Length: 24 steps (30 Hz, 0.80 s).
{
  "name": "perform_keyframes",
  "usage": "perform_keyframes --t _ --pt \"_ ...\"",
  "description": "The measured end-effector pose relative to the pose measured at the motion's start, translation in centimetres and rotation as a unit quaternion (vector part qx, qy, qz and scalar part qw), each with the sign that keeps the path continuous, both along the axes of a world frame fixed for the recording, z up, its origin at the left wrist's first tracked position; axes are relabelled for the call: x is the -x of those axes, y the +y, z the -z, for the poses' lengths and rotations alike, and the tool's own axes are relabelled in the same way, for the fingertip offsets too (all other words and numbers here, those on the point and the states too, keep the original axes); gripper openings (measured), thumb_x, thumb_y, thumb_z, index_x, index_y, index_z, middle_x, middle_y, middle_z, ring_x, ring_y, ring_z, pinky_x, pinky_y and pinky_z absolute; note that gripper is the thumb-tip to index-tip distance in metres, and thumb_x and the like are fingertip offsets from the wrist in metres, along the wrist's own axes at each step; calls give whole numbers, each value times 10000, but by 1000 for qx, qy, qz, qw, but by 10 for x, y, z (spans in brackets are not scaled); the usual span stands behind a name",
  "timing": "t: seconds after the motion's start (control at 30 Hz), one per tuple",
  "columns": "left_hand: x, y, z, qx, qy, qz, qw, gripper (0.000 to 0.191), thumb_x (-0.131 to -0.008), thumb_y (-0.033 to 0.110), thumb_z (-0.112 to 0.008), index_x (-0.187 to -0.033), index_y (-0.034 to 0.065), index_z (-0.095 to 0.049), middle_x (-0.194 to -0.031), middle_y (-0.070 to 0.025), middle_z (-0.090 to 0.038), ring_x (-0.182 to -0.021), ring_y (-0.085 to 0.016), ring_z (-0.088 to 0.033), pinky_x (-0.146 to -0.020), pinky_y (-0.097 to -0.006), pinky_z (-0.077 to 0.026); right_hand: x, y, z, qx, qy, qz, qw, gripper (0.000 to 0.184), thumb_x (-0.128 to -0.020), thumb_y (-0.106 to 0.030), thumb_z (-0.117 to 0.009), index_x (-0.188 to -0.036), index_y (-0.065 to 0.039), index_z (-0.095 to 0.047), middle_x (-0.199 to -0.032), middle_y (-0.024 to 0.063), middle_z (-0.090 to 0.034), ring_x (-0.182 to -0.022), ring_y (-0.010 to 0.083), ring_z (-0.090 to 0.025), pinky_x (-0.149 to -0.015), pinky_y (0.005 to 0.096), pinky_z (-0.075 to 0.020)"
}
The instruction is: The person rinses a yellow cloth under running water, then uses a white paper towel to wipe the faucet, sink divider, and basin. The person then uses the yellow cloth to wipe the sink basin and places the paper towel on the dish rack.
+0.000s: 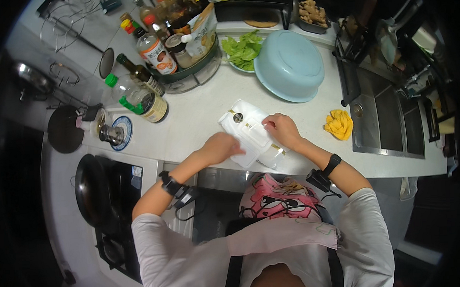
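Observation:
On the white countertop before me lies a white soft pack of wipes [244, 111] with gold and black markings. Its rectangular plastic lid [246, 154] appears flipped open towards me. My left hand [223, 147], slightly blurred, is at the left side of that lid with its fingers curled; whether it touches the lid is unclear. At the pack's right edge, beside the opening, my right hand [282, 129] has its fingertips bent together. From this angle I cannot tell whether they grip the pack. Both wrists wear black straps with small devices.
An upturned light-blue basin [290, 64] stands behind the pack, beside leafy greens [243, 50] on a plate. A yellow cloth [339, 125] lies near the sink [390, 113]. Bottles fill a turntable rack [196, 81] at back left. A wok [91, 190] sits on the stove.

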State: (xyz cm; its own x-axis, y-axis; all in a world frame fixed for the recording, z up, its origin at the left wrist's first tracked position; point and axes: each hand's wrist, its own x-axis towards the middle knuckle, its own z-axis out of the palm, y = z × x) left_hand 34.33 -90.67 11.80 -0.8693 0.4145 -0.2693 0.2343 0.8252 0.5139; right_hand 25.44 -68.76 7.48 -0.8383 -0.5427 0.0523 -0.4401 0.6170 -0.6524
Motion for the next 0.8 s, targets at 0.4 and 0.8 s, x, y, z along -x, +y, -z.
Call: perform_keyframes --t 0.4,0.8 --pt "36 54 45 -53 227 -200 952 87 -689 76 -594 -736 6 -569 -741 -150 -549 -746 -300 -545 -663 -367 -448 20 -19 -30 85 22 14 996 108 -749 -116 -585 -790 -48 -657 -719 149 -611 -655 287 -586 -627 364 -464" --pt "-11 144 49 41 372 -2 927 92 -547 63 -569 -610 -5 -573 -620 -118 -543 -622 -224 -562 -498 -299 -466 15 -21 -24 -167 78 -191 964 93 -645 -130 -589 -664 -57 -643 -685 138 -603 -646 307 -591 -606 386 -476"
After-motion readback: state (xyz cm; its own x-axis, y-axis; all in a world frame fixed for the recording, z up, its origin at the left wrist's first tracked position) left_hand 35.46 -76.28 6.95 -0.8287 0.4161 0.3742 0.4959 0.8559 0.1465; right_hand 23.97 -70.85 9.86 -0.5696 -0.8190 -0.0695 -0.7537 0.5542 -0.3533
